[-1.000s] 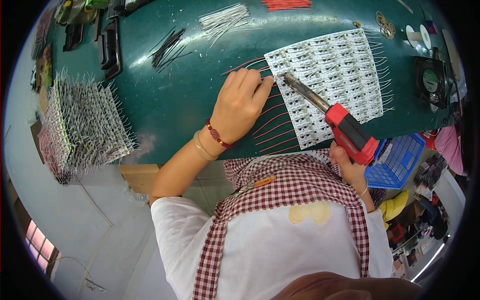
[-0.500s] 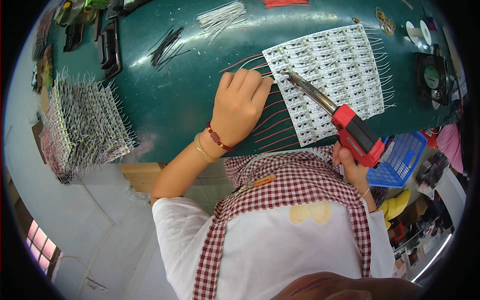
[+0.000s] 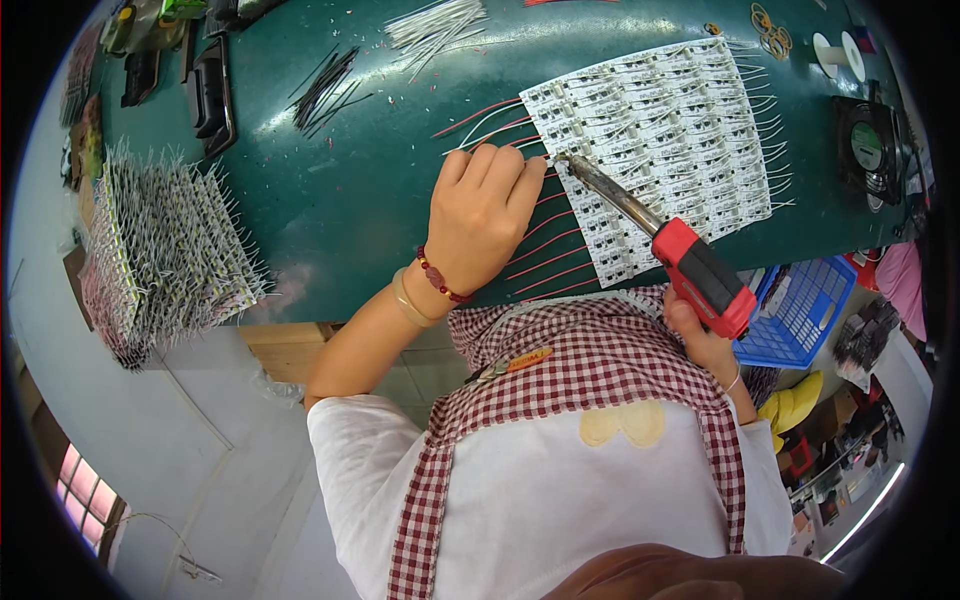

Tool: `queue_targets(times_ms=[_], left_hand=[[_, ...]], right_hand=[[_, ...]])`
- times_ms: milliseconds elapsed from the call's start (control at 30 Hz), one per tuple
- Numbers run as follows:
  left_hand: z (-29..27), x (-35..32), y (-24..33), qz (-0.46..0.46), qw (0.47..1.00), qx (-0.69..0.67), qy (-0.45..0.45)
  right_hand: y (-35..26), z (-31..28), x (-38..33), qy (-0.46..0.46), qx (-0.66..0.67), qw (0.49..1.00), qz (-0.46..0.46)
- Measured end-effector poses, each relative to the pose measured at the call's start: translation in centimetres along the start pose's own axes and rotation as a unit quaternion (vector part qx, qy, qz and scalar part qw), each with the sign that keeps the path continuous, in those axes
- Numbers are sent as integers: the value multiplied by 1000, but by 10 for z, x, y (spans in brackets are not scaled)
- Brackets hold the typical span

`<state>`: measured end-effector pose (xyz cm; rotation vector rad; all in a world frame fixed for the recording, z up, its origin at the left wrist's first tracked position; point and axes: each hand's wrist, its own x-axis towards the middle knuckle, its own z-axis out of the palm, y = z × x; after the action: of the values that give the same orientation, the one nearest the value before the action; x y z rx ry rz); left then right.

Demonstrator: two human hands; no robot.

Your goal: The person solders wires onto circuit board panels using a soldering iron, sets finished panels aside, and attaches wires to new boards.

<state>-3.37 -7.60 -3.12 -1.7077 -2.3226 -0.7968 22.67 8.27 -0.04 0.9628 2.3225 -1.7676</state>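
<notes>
A white panel of small circuit boards [image 3: 660,140] lies on the green table, with red, white and black wires [image 3: 545,268] sticking out from its left edge. At that edge my left hand [image 3: 480,215] is closed in a pinch on a thin wire, mostly hidden by the fingers. My right hand [image 3: 697,338] grips a red and black soldering gun [image 3: 703,278] by its handle, low at the right. Its long metal barrel slants up and left, the tip at the panel's left edge just beside my left fingertips.
A thick stack of wired panels [image 3: 175,240] stands at the table's left. Bundles of black wires [image 3: 330,92] and white wires [image 3: 438,28] lie farther back. A white spool [image 3: 838,57] and a small black fan [image 3: 866,148] are at the right, with a blue basket [image 3: 800,312] below the table edge.
The soldering gun has shifted a little left, bringing its tip closer to my left fingertips. My left hand has moved slightly right and down.
</notes>
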Motion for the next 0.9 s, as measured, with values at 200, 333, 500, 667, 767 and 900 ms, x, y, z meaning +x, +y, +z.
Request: queue_targets(times_ms=[200, 333, 500, 667, 767, 900], left_hand=[[-1, 1, 2, -4, 1000, -10, 1], [-1, 1, 2, -2, 1000, 1, -4], [-3, 3, 3, 0, 1000, 17, -8], [-4, -3, 14, -6, 1000, -10, -6], [-3, -6, 15, -12, 1000, -16, -10], [-2, -6, 16, -14, 1000, -20, -9]], right_hand=[[8, -2, -9, 21, -2, 1000, -18], [6, -6, -9, -7, -6, 1000, -17], [6, -7, -11, -26, 32, 999, 5], [6, -6, -15, -6, 41, 999, -6], [9, -7, -16, -9, 51, 999, -8], [11, -6, -17, -4, 44, 999, 5]])
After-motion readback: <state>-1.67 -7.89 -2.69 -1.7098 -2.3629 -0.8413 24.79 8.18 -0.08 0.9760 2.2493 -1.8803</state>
